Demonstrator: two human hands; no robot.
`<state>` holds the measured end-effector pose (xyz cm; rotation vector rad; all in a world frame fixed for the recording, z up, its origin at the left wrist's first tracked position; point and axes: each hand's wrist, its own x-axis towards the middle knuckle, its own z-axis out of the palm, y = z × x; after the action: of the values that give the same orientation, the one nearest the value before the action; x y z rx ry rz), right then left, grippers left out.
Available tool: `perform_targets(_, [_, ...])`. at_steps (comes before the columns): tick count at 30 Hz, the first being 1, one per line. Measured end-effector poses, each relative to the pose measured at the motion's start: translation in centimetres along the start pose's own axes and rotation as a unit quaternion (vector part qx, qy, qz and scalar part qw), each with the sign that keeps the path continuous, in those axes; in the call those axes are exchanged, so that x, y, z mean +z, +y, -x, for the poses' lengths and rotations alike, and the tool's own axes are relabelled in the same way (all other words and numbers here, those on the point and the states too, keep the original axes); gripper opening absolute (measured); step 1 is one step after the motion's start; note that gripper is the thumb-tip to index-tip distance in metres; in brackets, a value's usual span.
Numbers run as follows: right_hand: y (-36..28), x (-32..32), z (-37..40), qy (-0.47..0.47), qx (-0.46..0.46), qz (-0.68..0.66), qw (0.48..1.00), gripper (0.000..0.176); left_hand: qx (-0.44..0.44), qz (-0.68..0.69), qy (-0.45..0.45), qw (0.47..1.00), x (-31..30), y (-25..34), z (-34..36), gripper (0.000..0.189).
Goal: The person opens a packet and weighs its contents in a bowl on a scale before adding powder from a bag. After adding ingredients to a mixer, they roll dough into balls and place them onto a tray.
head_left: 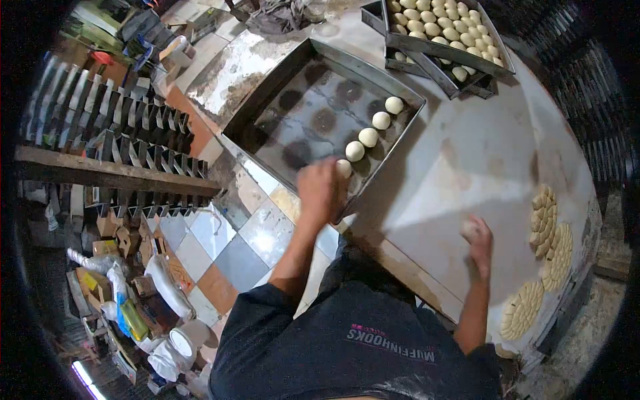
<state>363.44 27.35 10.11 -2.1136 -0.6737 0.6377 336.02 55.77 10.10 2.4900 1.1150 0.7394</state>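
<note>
A metal tray (323, 120) with dark round stains on its bottom holds a row of pale dough balls (368, 137) along its right side. Over the near end of that row, my left hand (321, 190) is at a dough ball (343, 168), its fingers closed around the ball's left side and blurred. My right hand (479, 240) is curled above the pale worktop to the right, with a pale dough ball (469, 230) between its fingers.
Stacked trays (440, 47) full of dough balls stand at the back right. Portioned dough pieces (523, 310) lie along the worktop's right edge. A wooden beam (113, 175), metal racks, boxes and a white bucket (189, 337) are on the left.
</note>
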Motion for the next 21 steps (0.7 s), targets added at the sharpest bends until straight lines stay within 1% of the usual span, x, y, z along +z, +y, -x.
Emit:
perform_targets(1, [-0.4, 3.7, -2.4, -0.026, -0.168, 0.017, 0.985, 0.037, -0.046, -0.085, -0.037, 0.995, -0.5, -2.5, -0.3, 0.041])
perform_targets(2, [-5.4, 7.9, -3.1, -0.081, -0.098, -0.083, 0.988, 0.037, -0.074, -0.102, -0.085, 0.988, 0.1, -5.4, 0.1, 0.04])
perform_targets(3, [-9.5, 11.2, -3.4, -0.11, -0.172, -0.078, 0.976, 0.038, -0.065, -0.131, -0.117, 0.982, 0.6, -7.6, 0.7, 0.042])
perform_targets(4, [-13.4, 13.8, -4.4, -0.102, -0.346, 0.025, 0.932, 0.039, -0.056, -0.16, -0.148, 0.974, 0.9, -9.1, 0.9, 0.045])
perform_targets(5, [-15.7, 17.2, -5.2, -0.088, -0.422, 0.026, 0.902, 0.037, -0.062, -0.162, -0.145, 0.974, 0.7, -9.0, 0.7, 0.045])
perform_targets(7, [-17.6, 23.6, -7.3, -0.158, -0.442, -0.012, 0.883, 0.033, -0.11, -0.13, -0.164, 0.972, -0.1, -7.7, 0.2, 0.058])
perform_targets(8, [-17.0, 26.4, -8.5, -0.184, -0.458, 0.004, 0.87, 0.034, -0.107, -0.132, -0.173, 0.97, -0.5, -7.4, 0.3, 0.058])
perform_targets(9, [-17.2, 27.2, -8.7, -0.182, -0.487, 0.141, 0.843, 0.034, -0.121, -0.127, -0.208, 0.962, -1.1, -7.2, 0.0, 0.064])
perform_targets(10, [-17.0, 27.2, -8.2, -0.168, -0.474, 0.138, 0.853, 0.034, -0.128, -0.122, -0.242, 0.954, -1.6, -7.0, -0.9, 0.07])
perform_targets(11, [-16.4, 26.6, -7.2, -0.146, -0.475, 0.115, 0.86, 0.032, -0.13, -0.051, -0.259, 0.956, -2.6, -6.8, -1.2, 0.078])
perform_targets(12, [-15.3, 25.1, -6.4, -0.12, -0.475, 0.099, 0.866, 0.03, -0.14, 0.019, -0.25, 0.958, -1.9, -8.5, -0.9, 0.085])
perform_targets(13, [-13.7, 22.5, -5.8, -0.11, -0.481, 0.058, 0.868, 0.027, -0.081, -0.009, -0.186, 0.979, -1.6, -8.0, -0.8, 0.087])
perform_targets(14, [-11.3, 19.8, -4.5, -0.033, -0.473, 0.018, 0.88, 0.024, -0.064, -0.033, -0.141, 0.987, -2.0, -6.0, -1.4, 0.085])
perform_targets(15, [-8.5, 16.1, -3.5, 0.0, -0.424, 0.044, 0.904, 0.022, 0.002, -0.055, -0.066, 0.996, -1.0, -5.5, -1.4, 0.079])
perform_targets(16, [-5.4, 12.0, -2.0, 0.036, -0.371, 0.067, 0.926, 0.021, -0.044, -0.038, -0.054, 0.997, 0.4, -3.8, -1.8, 0.073])
perform_targets(18, [2.4, 4.9, 1.2, 0.181, -0.246, 0.104, 0.947, 0.017, -0.015, 0.146, -0.067, 0.987, 3.1, 5.3, -4.0, 0.067])
perform_targets(19, [6.3, 2.1, 2.8, 0.238, -0.129, 0.1, 0.957, 0.018, 0.052, 0.231, -0.105, 0.966, 5.9, 9.8, -4.4, 0.068])
perform_targets(20, [9.4, -0.4, 4.5, 0.292, -0.014, 0.084, 0.953, 0.018, 0.116, 0.309, -0.144, 0.933, 8.7, 14.8, -4.7, 0.068])
perform_targets(21, [11.2, -2.4, 5.6, 0.323, 0.002, 0.084, 0.943, 0.018, 0.128, 0.322, -0.254, 0.903, 11.6, 19.7, -5.0, 0.065])
